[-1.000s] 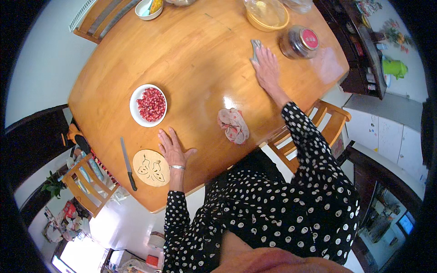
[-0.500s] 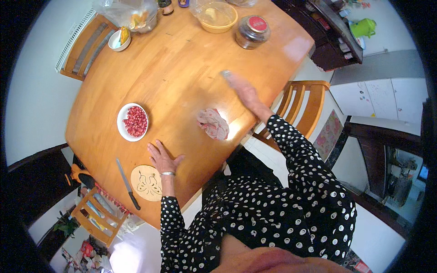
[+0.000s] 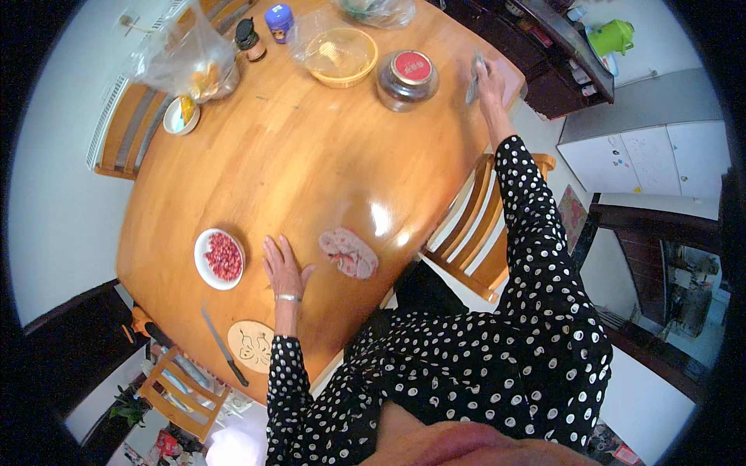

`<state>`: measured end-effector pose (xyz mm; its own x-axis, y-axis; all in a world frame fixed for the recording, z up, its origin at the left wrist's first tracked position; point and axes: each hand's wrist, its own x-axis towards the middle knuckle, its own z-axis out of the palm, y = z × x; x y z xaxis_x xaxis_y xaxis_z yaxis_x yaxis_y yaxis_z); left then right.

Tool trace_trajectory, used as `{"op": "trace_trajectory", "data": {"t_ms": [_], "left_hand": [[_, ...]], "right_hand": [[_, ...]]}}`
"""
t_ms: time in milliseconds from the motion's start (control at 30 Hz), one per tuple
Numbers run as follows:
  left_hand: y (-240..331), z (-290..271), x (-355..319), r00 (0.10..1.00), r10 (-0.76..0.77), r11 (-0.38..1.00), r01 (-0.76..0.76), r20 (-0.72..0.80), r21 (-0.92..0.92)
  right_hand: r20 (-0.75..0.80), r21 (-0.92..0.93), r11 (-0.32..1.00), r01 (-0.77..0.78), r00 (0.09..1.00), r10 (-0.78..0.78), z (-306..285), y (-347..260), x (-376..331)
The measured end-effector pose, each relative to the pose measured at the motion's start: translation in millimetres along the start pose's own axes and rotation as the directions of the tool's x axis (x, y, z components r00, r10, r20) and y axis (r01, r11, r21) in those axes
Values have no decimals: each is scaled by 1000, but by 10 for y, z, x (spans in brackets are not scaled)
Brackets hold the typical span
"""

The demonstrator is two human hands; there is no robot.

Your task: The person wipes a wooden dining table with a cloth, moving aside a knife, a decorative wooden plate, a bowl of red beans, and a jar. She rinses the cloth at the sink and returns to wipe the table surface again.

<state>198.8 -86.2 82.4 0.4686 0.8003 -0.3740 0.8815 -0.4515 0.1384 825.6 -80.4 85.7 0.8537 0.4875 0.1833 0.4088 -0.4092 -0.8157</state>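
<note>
My left hand (image 3: 281, 268) lies flat on the round wooden table (image 3: 311, 163), fingers spread, with a bracelet at the wrist. It rests between a white bowl of red pieces (image 3: 220, 258) and a crumpled pinkish cloth (image 3: 348, 252). My right hand (image 3: 491, 79) is stretched out to the table's far right edge. It grips a small flat grey object (image 3: 472, 79), whose kind I cannot make out. A glass jar with a red lid (image 3: 406, 78) stands just left of that hand.
A round wooden board (image 3: 252, 346) and a knife (image 3: 224, 356) lie at the near edge. At the far side are a covered yellow bowl (image 3: 340, 54), a blue-lidded jar (image 3: 278, 19), a dark bottle (image 3: 249, 37), a plastic bag (image 3: 186, 66) and a small dish (image 3: 182, 115). A wooden chair (image 3: 474, 241) stands at my right.
My right hand has swept across the table to its far right edge, carrying the grey object. My left hand has stayed flat on the table. The view has shifted.
</note>
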Motion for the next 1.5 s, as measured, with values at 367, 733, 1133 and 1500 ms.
{"op": "trace_trajectory", "data": {"t_ms": [367, 733, 1133, 1500], "left_hand": [[232, -342, 25, 989, -73, 997, 72, 127, 12], [290, -410, 51, 982, -102, 994, 95, 162, 49], [284, -443, 60, 981, -96, 994, 86, 167, 65], [196, -358, 25, 975, -118, 992, 108, 187, 61]], "right_hand": [[459, -488, 647, 586, 803, -381, 936, 123, 975], [538, -426, 658, 621, 759, -368, 1126, 276, 671], [594, -398, 632, 665, 712, -375, 1188, 142, 882], [431, 77, 975, 208, 875, -221, 1781, -147, 1635]]}}
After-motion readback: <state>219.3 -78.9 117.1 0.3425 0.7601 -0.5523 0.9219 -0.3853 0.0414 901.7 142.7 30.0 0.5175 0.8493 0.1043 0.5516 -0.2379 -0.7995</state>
